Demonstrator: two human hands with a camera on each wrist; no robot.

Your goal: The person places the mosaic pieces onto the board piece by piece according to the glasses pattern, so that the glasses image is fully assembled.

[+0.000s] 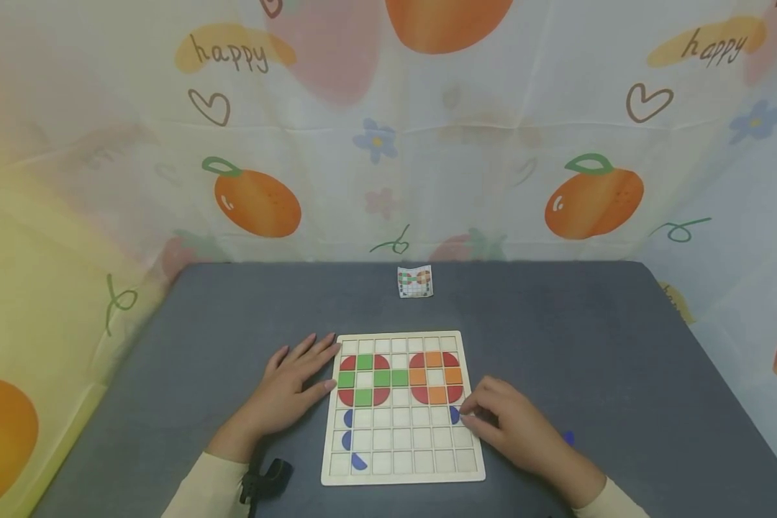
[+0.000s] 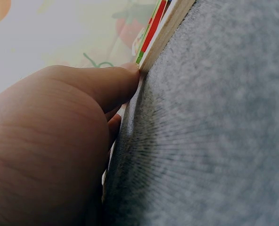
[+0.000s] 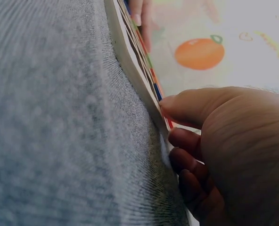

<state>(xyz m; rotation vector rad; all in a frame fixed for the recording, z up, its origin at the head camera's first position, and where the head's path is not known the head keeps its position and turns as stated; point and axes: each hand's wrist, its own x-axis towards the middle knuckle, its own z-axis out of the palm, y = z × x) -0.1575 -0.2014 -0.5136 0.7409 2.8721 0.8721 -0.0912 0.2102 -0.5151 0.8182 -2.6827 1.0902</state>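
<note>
A square white grid board point(image 1: 401, 460) lies on the table, holding red quarter-round, green square and orange square pieces in two ring patterns. Down its left side sit blue half-round pieces point(image 1: 347, 440); the lowest one point(image 1: 359, 462) lies tilted in its cell. My left hand point(image 1: 291, 388) rests flat with fingers spread, thumb and fingertips against the board's left edge. At the right edge, my right hand point(image 1: 511, 424) has its fingers curled, thumb and forefinger pinching a blue half-round piece point(image 1: 455, 415) in a cell. In the right wrist view the thumb point(image 3: 186, 106) touches this blue piece.
A small printed pattern card point(image 1: 415, 282) lies at the back of the grey table point(image 1: 265, 302). Another blue piece point(image 1: 568, 437) shows beside my right wrist, partly hidden by it. A fruit-print curtain point(image 1: 466, 180) hangs behind the table.
</note>
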